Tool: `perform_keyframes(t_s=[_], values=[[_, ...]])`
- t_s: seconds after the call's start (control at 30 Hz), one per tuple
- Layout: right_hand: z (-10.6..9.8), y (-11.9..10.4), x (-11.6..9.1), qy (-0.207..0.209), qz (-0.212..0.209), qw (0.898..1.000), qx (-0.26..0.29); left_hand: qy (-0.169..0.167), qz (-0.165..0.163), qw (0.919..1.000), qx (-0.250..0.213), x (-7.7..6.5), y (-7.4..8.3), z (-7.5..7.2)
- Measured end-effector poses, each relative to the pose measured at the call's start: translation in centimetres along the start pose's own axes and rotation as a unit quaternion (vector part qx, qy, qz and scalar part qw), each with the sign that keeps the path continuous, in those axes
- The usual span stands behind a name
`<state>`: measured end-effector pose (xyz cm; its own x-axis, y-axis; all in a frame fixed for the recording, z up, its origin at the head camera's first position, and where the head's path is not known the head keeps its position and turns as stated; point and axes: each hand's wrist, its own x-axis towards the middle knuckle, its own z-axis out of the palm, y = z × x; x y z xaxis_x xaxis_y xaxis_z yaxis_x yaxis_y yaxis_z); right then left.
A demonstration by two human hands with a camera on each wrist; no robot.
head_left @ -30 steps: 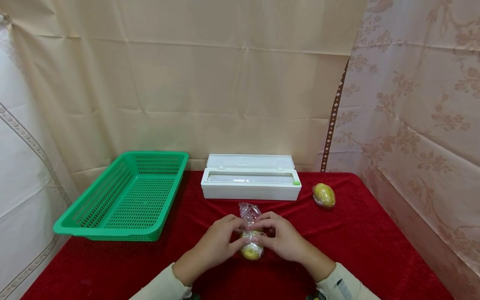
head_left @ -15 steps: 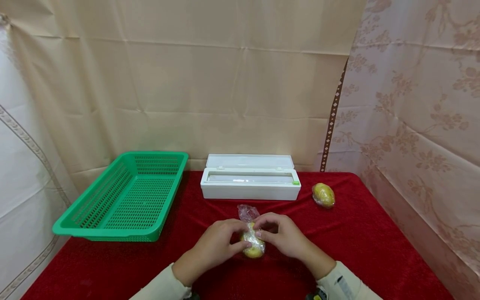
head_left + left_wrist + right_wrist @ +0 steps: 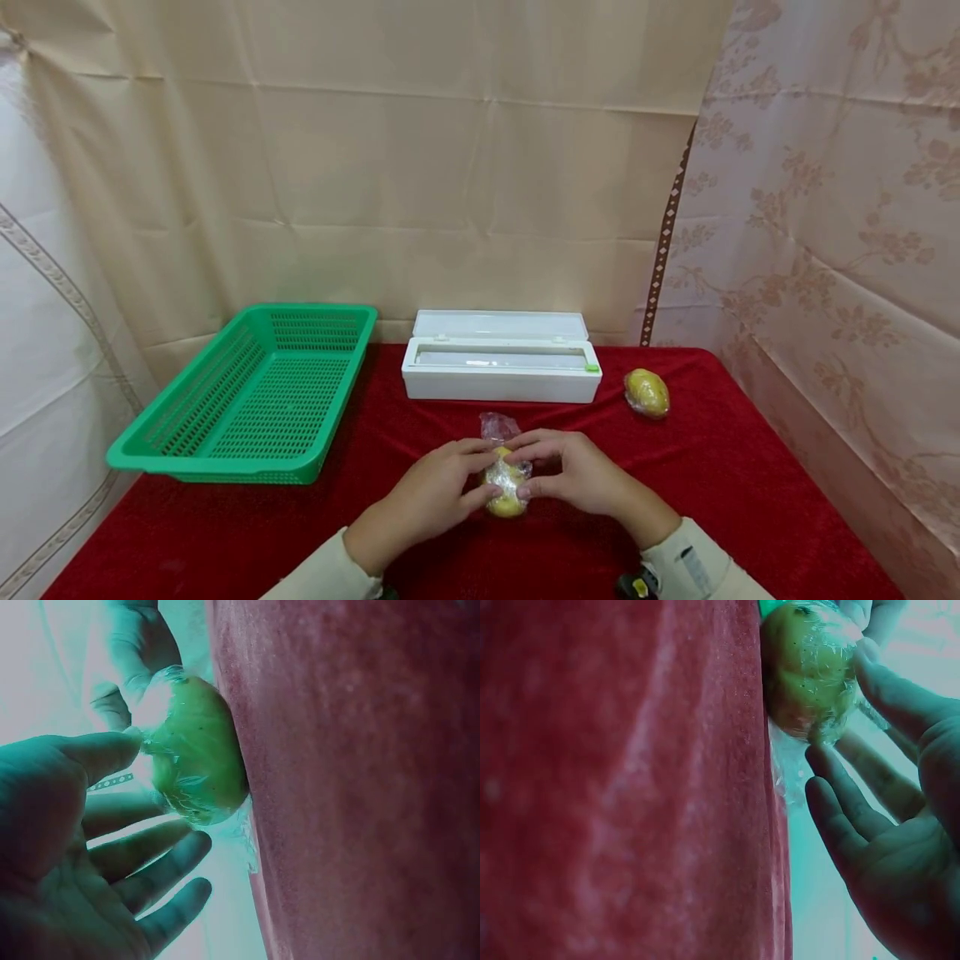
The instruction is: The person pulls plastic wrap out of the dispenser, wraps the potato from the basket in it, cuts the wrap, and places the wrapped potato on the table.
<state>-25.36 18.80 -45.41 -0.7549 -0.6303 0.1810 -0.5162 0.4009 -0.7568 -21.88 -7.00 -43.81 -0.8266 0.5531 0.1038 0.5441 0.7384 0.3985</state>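
Note:
A yellow, roundish fruit [image 3: 506, 493] in clear cling film rests on the red cloth in front of me; its exact kind is unclear. My left hand [image 3: 431, 492] holds it from the left, thumb tip on the film and fingers at the far end. From the right, my right hand [image 3: 581, 479] holds it with thumb and fingertips. In the left wrist view, the left thumb [image 3: 112, 754] touches the film on the fruit [image 3: 199, 746]. The right wrist view shows the right thumb [image 3: 900, 694] against the wrapped fruit [image 3: 802, 671]. Loose film [image 3: 498, 426] sticks out beyond the fingers.
A white cling film dispenser [image 3: 502, 386] stands behind the hands with its lid up. Farther right lies another wrapped yellow fruit [image 3: 647, 393]. At the left is a green plastic basket [image 3: 322, 450]. Red cloth [image 3: 712, 500] covers the table; curtains hang behind and beside it.
The right fingers have spread and the right thumb has shifted toward the fruit's near right side. My left hand stays nearly in place, and the fruit remains between both hands.

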Motion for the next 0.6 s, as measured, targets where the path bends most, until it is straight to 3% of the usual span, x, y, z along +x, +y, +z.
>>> perform_keyframes(t_s=[0.17, 0.33, 0.43, 0.6], values=[[-0.02, -0.22, -0.03, 0.016, -0.006, 0.999, -0.033, -0.019, 0.002, 0.9997, 0.012, -0.19, 0.09, 0.03], [0.12, -0.67, -0.23, 0.034, -0.042, 0.994, -0.095, 0.018, 0.017, 0.999, 0.038, -0.38, 0.14, 0.2], [0.28, -0.82, -0.27, 0.044, -0.056, 0.991, -0.11, 0.027, 0.02, 0.999, 0.03, -0.43, 0.13, 0.28], [0.33, -0.93, -0.34, 0.053, -0.064, 0.985, -0.148, 0.011, 0.012, 0.9999, 0.004, -0.31, 0.0, 0.18]])
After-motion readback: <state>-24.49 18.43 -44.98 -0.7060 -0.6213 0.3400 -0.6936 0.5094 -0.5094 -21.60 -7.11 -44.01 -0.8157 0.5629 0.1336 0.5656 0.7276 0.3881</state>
